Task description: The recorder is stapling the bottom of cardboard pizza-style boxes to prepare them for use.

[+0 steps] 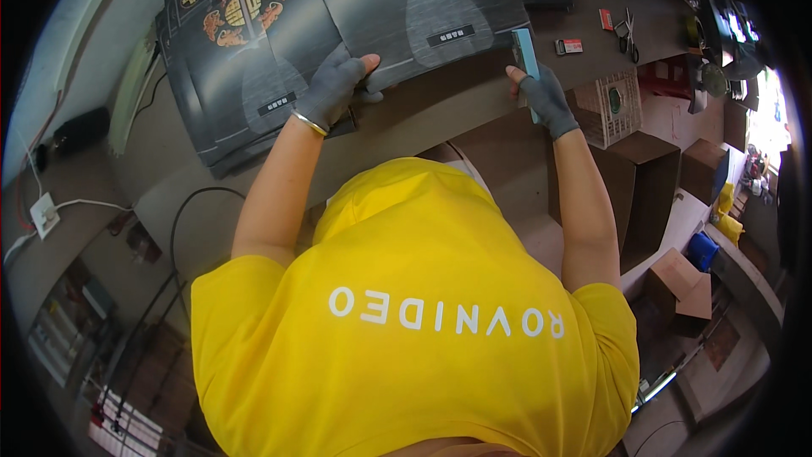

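Note:
A black cardboard sheet [372, 0] with gold and orange printed figures lies on top of a stack of similar printed sheets [203, 59] on the table. My left hand [330, 89], in a grey glove with bare fingertips, pinches the near edge of the top sheet between thumb and fingers. Further right, my right hand [548, 101], gloved the same way, is wrapped round a light-blue stapler [526, 52]. The stapler's far end meets the right edge of the sheet; I cannot tell whether its jaws are around that edge.
Scissors [626, 34] and small red-and-white boxes [569, 46] lie on the table [584, 21] right of the sheets. A pale plastic basket [613, 106] and brown cardboard boxes [643, 178] stand below the table's right side. A black cable [194, 195] hangs at left.

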